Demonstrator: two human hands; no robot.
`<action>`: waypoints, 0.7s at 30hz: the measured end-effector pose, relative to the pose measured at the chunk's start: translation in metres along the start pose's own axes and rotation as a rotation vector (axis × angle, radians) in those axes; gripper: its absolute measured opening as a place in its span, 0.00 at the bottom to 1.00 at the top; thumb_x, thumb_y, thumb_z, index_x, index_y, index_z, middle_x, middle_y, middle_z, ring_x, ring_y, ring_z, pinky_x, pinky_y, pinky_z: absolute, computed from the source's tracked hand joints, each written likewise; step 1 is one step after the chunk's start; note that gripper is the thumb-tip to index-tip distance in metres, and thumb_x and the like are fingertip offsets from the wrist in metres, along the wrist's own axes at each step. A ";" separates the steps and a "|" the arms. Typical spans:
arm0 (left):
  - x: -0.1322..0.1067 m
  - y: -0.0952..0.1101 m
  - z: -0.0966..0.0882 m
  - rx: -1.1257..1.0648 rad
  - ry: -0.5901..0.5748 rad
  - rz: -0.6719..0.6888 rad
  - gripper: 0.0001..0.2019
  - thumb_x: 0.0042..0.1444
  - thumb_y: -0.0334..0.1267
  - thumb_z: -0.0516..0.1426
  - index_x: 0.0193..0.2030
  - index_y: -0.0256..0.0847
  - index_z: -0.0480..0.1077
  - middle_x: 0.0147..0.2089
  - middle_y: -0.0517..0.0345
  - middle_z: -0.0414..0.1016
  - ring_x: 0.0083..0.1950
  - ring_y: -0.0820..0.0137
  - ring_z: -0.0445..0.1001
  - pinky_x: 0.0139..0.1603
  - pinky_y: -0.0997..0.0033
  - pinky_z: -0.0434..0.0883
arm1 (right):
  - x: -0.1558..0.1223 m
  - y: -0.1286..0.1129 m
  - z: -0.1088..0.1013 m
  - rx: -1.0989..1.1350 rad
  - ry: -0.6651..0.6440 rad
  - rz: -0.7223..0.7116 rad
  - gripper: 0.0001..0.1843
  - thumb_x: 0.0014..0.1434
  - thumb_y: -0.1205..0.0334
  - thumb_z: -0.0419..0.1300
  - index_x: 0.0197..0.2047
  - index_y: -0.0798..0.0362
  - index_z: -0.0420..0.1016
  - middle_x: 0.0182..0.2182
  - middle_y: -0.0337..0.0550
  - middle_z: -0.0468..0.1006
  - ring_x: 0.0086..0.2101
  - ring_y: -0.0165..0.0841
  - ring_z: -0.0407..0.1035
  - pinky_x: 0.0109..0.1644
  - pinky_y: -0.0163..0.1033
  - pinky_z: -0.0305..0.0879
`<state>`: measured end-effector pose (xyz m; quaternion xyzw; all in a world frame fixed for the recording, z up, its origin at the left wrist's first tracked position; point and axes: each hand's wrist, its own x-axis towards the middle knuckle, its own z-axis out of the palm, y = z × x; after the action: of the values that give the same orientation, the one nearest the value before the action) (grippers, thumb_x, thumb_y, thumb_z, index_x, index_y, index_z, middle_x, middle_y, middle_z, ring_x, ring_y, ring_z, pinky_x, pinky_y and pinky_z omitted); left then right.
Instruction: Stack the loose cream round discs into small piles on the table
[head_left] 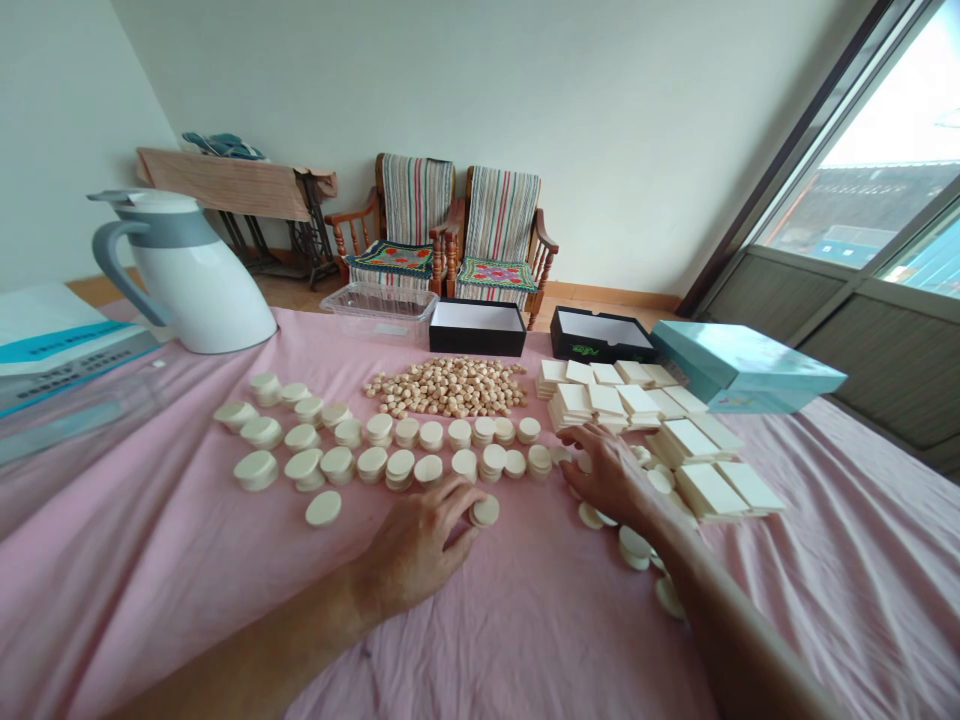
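Note:
My left hand [424, 545] rests on the cloth, thumb and fingers curled around the left side of a short stack of pale round wooden discs [486, 512]. Over to the right, my right hand [611, 478] reaches in with its thumb and forefinger about a pale disc [583, 463]; the palm hides part of the loose discs below it. Two rows of disc stacks [400, 466] run across the cloth beyond my left hand. One disc [323, 508] lies apart on the left. More loose discs [635, 545] lie under and beside my right forearm.
Behind the rows is a heap of small wooden pieces [450, 385]. Stacked square tiles [686, 440] stand right. Along the back are a clear plastic tray [382, 312], two black boxes [478, 345] [600, 350] and a light-blue box [757, 375]. A white jug [206, 280] stands left.

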<state>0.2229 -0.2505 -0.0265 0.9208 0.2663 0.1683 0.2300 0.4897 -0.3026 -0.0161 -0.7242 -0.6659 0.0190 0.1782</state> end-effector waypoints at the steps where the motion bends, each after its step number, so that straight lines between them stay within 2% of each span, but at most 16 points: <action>1: 0.000 0.000 0.000 0.000 0.003 0.001 0.14 0.53 0.28 0.54 0.47 0.44 0.66 0.46 0.58 0.71 0.44 0.68 0.71 0.48 0.70 0.68 | 0.000 -0.003 0.000 -0.034 -0.001 0.020 0.16 0.53 0.64 0.56 0.46 0.53 0.71 0.42 0.47 0.75 0.44 0.38 0.66 0.47 0.40 0.58; 4: 0.001 0.000 0.000 0.002 0.003 0.002 0.14 0.53 0.28 0.54 0.46 0.44 0.66 0.46 0.58 0.71 0.44 0.68 0.71 0.47 0.69 0.68 | 0.000 -0.010 0.004 -0.130 -0.021 0.056 0.15 0.55 0.59 0.55 0.46 0.53 0.71 0.41 0.49 0.75 0.45 0.40 0.65 0.46 0.41 0.56; 7: 0.001 0.000 0.000 0.004 0.000 0.003 0.13 0.54 0.28 0.54 0.46 0.44 0.66 0.46 0.59 0.71 0.44 0.68 0.71 0.47 0.69 0.68 | 0.002 -0.011 0.009 -0.157 -0.022 0.069 0.14 0.55 0.61 0.55 0.45 0.54 0.71 0.40 0.49 0.74 0.44 0.40 0.65 0.44 0.40 0.54; 16: 0.001 0.000 0.000 0.006 0.000 0.002 0.14 0.53 0.28 0.54 0.46 0.45 0.66 0.46 0.59 0.70 0.44 0.68 0.71 0.47 0.69 0.68 | 0.005 -0.010 0.008 -0.041 -0.008 0.002 0.15 0.49 0.68 0.55 0.42 0.53 0.70 0.40 0.46 0.74 0.43 0.38 0.65 0.44 0.40 0.55; 19: 0.001 0.000 -0.001 0.004 -0.001 0.003 0.13 0.54 0.28 0.54 0.46 0.44 0.66 0.46 0.59 0.71 0.44 0.68 0.71 0.47 0.69 0.68 | 0.005 -0.002 0.005 -0.017 -0.016 -0.022 0.16 0.49 0.68 0.56 0.43 0.52 0.71 0.41 0.46 0.74 0.44 0.38 0.66 0.46 0.41 0.56; 21: 0.001 0.001 -0.001 0.001 -0.002 0.007 0.13 0.53 0.28 0.54 0.46 0.44 0.66 0.46 0.59 0.71 0.44 0.68 0.71 0.47 0.69 0.68 | 0.003 0.006 -0.003 0.021 0.025 -0.016 0.16 0.50 0.66 0.56 0.43 0.52 0.72 0.41 0.45 0.75 0.42 0.38 0.67 0.46 0.41 0.58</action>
<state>0.2235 -0.2503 -0.0256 0.9219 0.2630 0.1680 0.2294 0.4969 -0.3005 -0.0148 -0.7171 -0.6692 0.0154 0.1942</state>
